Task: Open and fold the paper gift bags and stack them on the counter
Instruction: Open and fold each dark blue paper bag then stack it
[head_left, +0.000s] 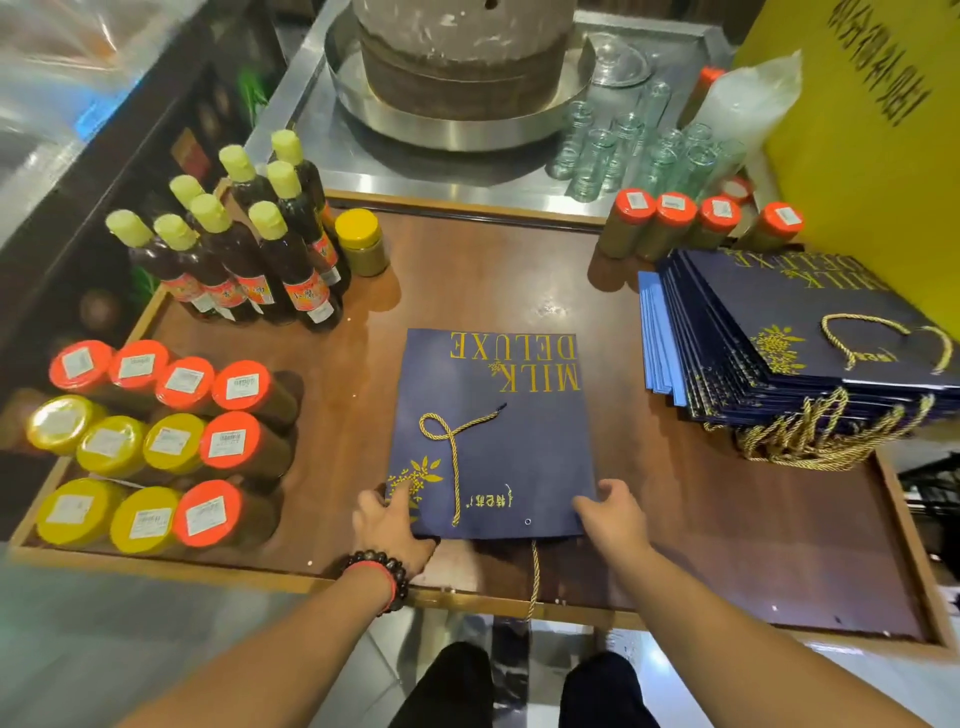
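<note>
The left hand and right hand gripped the near corners of the flat navy paper gift bag. Red-lidded jars stood left of it on the brown wooden counter. A stack of navy bags lay right.

You stand at a brown wooden counter with a raised rim; beyond its far edge sits a steel tray, a yellow wall at right, pale floor below.

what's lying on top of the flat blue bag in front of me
A gold cord handle lies looped on the blue bag. The left hand and right hand grip its near corners. Whatever lies beneath the bag is covered.
</note>
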